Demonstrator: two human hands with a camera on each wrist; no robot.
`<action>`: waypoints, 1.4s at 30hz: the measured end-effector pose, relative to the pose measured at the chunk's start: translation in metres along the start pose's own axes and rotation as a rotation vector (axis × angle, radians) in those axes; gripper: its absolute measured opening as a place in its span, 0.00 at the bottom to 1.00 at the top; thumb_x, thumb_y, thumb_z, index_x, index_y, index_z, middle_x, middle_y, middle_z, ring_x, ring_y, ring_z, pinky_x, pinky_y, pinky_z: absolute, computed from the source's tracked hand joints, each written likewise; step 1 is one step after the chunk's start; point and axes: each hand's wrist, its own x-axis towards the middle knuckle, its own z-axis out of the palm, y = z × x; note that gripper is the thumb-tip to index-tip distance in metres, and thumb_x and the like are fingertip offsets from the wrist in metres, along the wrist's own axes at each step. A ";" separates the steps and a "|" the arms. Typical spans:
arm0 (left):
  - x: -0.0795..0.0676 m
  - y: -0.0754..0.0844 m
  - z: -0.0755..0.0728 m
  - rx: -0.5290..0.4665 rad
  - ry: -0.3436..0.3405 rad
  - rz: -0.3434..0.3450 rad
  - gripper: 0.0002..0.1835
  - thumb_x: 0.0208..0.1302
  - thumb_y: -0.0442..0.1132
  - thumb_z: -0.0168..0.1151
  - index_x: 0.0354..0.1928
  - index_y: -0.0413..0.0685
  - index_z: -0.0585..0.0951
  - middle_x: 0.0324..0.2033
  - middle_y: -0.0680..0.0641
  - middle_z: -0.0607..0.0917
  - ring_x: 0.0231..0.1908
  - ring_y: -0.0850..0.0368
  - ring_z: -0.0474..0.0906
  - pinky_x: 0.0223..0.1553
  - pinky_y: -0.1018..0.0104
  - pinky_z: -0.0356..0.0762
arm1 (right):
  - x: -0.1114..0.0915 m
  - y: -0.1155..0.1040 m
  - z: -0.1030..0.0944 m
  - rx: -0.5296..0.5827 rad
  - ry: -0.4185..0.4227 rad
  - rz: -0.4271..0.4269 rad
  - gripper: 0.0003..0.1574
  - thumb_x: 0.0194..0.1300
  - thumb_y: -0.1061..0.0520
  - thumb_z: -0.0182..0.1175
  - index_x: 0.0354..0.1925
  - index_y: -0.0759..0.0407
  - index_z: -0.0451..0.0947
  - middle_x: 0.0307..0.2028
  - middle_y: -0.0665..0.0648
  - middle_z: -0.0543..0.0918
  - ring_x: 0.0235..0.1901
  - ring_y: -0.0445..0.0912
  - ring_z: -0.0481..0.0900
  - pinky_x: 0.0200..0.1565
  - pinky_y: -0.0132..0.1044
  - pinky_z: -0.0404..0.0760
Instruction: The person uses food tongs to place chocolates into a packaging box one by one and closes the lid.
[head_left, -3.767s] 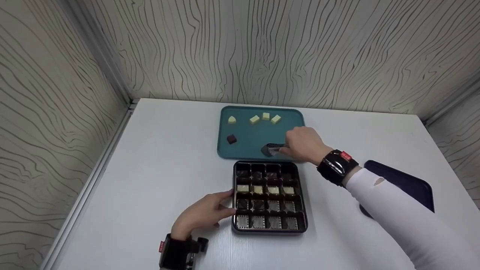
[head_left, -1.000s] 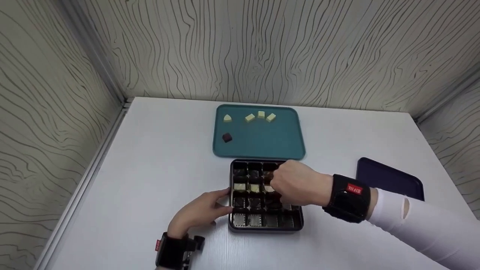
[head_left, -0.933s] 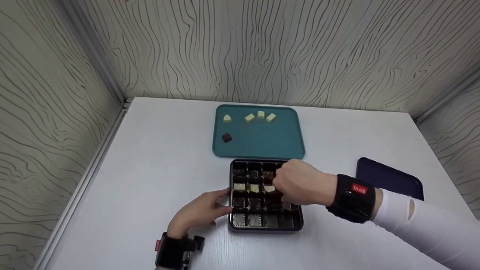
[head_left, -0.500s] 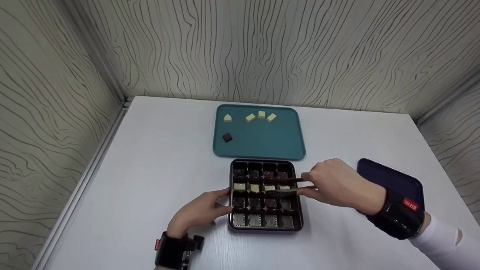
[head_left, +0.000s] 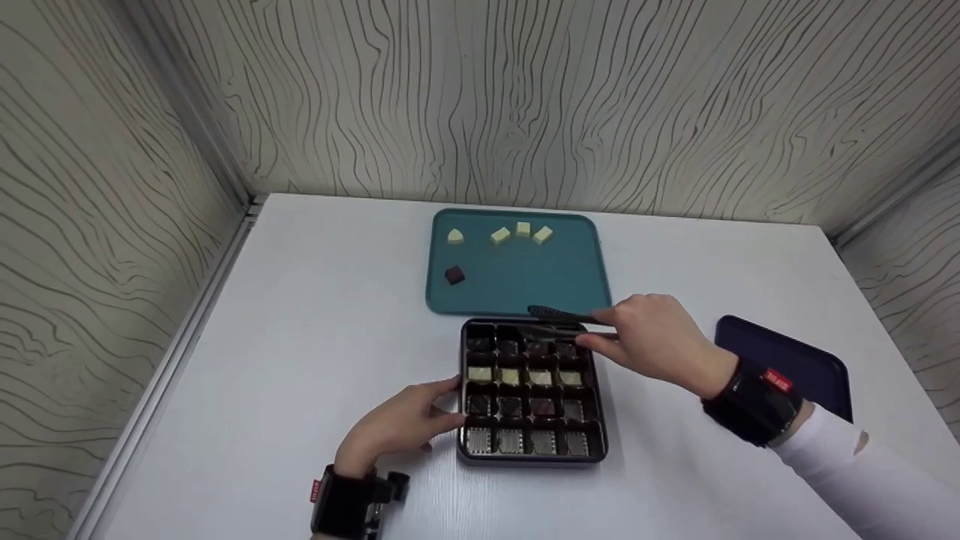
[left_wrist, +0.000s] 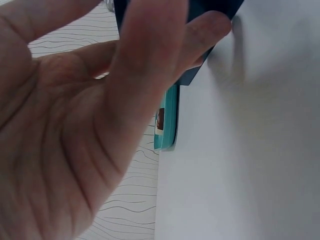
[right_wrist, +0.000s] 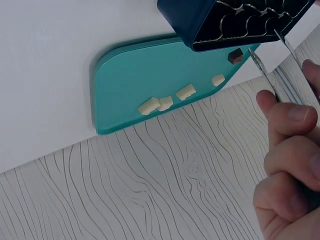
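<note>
Tongs (head_left: pixel 556 313) clamped in right fingers (head_left: pixel 618 316), over far edge of box (head_left: pixel 532 461), left fingers (head_left: pixel 441 388) apart, touching it

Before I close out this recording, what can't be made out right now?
Head view: the handle end of the tongs, hidden by the right hand.
Head view: part of the dark blue tray, behind the black wristband.
Left wrist view: most of the box, behind the left hand and cut by the top edge.
Right wrist view: the box's contents, lost in shadow.

The right wristband (head_left: pixel 752 403) hides part of the navy tray (head_left: pixel 791 367); the left wrist view crops the box (left_wrist: pixel 217 5).
</note>
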 end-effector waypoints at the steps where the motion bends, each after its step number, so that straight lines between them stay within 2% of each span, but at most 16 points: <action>1: 0.000 0.000 0.000 0.004 0.001 -0.002 0.37 0.75 0.46 0.63 0.79 0.36 0.65 0.73 0.32 0.74 0.51 0.43 0.90 0.39 0.59 0.86 | 0.006 0.000 0.002 0.005 -0.001 0.013 0.23 0.68 0.43 0.70 0.23 0.56 0.82 0.13 0.51 0.76 0.15 0.42 0.72 0.19 0.36 0.69; 2: 0.000 0.000 0.000 0.004 0.001 -0.003 0.37 0.75 0.47 0.63 0.79 0.36 0.65 0.73 0.32 0.75 0.51 0.43 0.89 0.39 0.58 0.86 | 0.012 0.000 0.004 0.013 -0.001 0.024 0.23 0.68 0.43 0.70 0.23 0.55 0.82 0.12 0.49 0.74 0.15 0.41 0.70 0.19 0.35 0.68; 6: 0.001 0.000 -0.001 0.002 -0.005 -0.008 0.37 0.76 0.47 0.63 0.79 0.37 0.65 0.73 0.33 0.74 0.53 0.42 0.89 0.39 0.58 0.87 | 0.037 -0.002 0.014 0.030 -0.034 0.068 0.32 0.70 0.41 0.68 0.16 0.52 0.67 0.12 0.45 0.58 0.15 0.39 0.60 0.20 0.32 0.57; 8: 0.002 0.001 -0.001 -0.007 -0.010 -0.015 0.37 0.76 0.46 0.63 0.79 0.37 0.64 0.73 0.32 0.74 0.51 0.42 0.89 0.37 0.59 0.87 | 0.050 -0.004 0.019 0.045 -0.049 0.084 0.33 0.71 0.41 0.68 0.16 0.51 0.65 0.13 0.44 0.54 0.15 0.39 0.57 0.21 0.31 0.53; 11: 0.002 0.001 -0.001 -0.018 -0.015 -0.027 0.37 0.76 0.46 0.63 0.79 0.37 0.64 0.74 0.32 0.74 0.50 0.42 0.90 0.34 0.60 0.86 | 0.071 -0.009 0.026 0.066 -0.083 0.107 0.36 0.72 0.40 0.66 0.15 0.49 0.60 0.14 0.44 0.51 0.15 0.39 0.52 0.22 0.32 0.49; 16: 0.003 0.003 -0.001 -0.016 -0.011 -0.016 0.37 0.76 0.46 0.63 0.79 0.38 0.65 0.74 0.33 0.74 0.53 0.40 0.89 0.36 0.60 0.87 | 0.099 -0.019 0.037 0.082 -0.127 0.144 0.41 0.73 0.40 0.65 0.14 0.48 0.51 0.13 0.44 0.50 0.15 0.39 0.50 0.21 0.32 0.50; 25: 0.005 0.004 0.001 -0.015 -0.002 -0.007 0.37 0.75 0.46 0.63 0.78 0.36 0.66 0.70 0.31 0.78 0.50 0.42 0.90 0.35 0.62 0.86 | 0.132 -0.031 0.053 0.024 -0.170 0.219 0.37 0.73 0.39 0.65 0.15 0.50 0.59 0.14 0.46 0.55 0.16 0.41 0.58 0.20 0.34 0.57; 32: 0.003 0.002 0.001 0.019 0.011 0.007 0.36 0.75 0.47 0.63 0.77 0.35 0.67 0.71 0.33 0.77 0.56 0.41 0.88 0.47 0.55 0.88 | 0.147 -0.039 0.064 0.021 -0.191 0.246 0.39 0.73 0.39 0.65 0.14 0.50 0.57 0.13 0.46 0.57 0.16 0.42 0.61 0.20 0.35 0.61; 39: 0.001 0.002 0.001 -0.015 0.004 -0.020 0.37 0.75 0.46 0.64 0.78 0.36 0.66 0.72 0.33 0.76 0.53 0.42 0.89 0.40 0.59 0.87 | 0.154 -0.044 0.072 0.007 -0.173 0.232 0.34 0.74 0.40 0.64 0.17 0.53 0.65 0.14 0.47 0.63 0.17 0.43 0.66 0.22 0.39 0.72; 42: 0.001 0.001 0.000 -0.008 0.009 -0.025 0.37 0.75 0.47 0.64 0.78 0.37 0.66 0.73 0.34 0.75 0.52 0.44 0.89 0.40 0.59 0.87 | 0.150 -0.040 0.073 0.005 -0.157 0.212 0.35 0.73 0.41 0.65 0.16 0.53 0.64 0.14 0.47 0.63 0.17 0.43 0.65 0.21 0.38 0.70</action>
